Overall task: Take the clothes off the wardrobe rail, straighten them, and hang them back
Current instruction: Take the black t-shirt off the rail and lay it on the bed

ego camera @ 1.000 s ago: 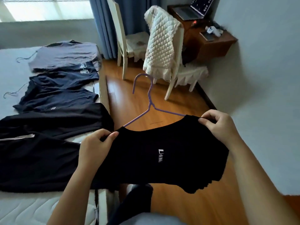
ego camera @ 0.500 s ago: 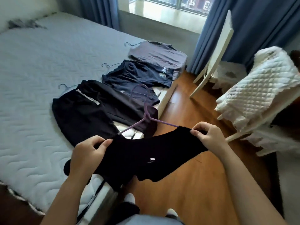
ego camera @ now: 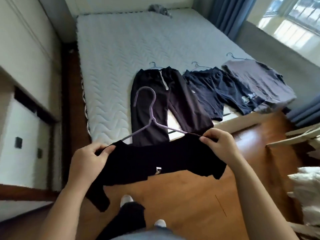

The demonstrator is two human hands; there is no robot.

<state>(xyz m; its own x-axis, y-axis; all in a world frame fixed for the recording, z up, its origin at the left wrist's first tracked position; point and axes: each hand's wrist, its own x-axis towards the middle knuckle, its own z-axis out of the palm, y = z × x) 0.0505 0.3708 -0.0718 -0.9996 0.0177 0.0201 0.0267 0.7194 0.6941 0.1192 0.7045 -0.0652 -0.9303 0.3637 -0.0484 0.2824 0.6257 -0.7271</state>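
Since the earlier frame the head view is swung further left, so the mattress is now seen straight ahead, while the black T-shirt is kept stretched between both hands as before.

The shirt's left shoulder is pinched between thumb and curled fingers of the left hand, and its right shoulder is clamped in the same way by the right hand. The shirt is held over the wooden floor, just near of the bed's edge, with white lettering visible on its front. A purple hanger is threaded into the neck opening, its hook raised toward the far side.

On the mattress three garments are laid in a row, each with a thin hanger hook showing at its far end: black trousers on the left, navy shorts in the middle, and a grey T-shirt on the right. Blue curtains are seen at the far right.
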